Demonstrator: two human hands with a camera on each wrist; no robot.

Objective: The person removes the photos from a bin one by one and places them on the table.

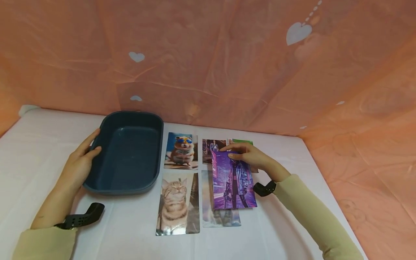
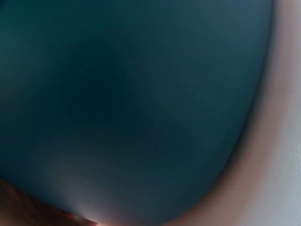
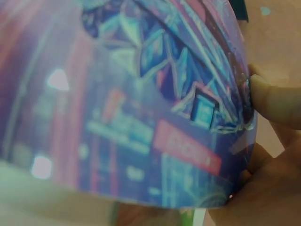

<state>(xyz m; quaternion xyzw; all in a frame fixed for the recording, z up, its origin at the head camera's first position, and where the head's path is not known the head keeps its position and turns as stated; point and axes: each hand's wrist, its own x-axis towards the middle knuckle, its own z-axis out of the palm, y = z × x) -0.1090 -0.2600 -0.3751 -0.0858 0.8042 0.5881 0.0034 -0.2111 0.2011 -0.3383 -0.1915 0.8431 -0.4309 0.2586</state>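
My left hand (image 1: 79, 160) grips the left side of a dark teal plastic tray (image 1: 131, 191), thumb at its rim. In the left wrist view the tray's smooth surface (image 2: 141, 94) fills most of the picture, blurred. At the top edge of a purple picture card (image 1: 234, 184), my right hand (image 1: 245, 154) pinches it between thumb and fingers. The card shows a figure in a shiny jacket and overlaps a pale picture card (image 1: 221, 218). Close up in the right wrist view, the purple card (image 3: 141, 117) looks bowed, with fingers (image 3: 277, 101) at its right edge.
Left of the held card lie a hamster picture card (image 1: 182, 151) and a cat picture card (image 1: 178, 206). Behind it are a dark street-scene card (image 1: 208, 146) and a partly hidden green-topped card (image 1: 243, 142). An orange cloth with hearts (image 1: 208, 72) backs the white table (image 1: 123, 231).
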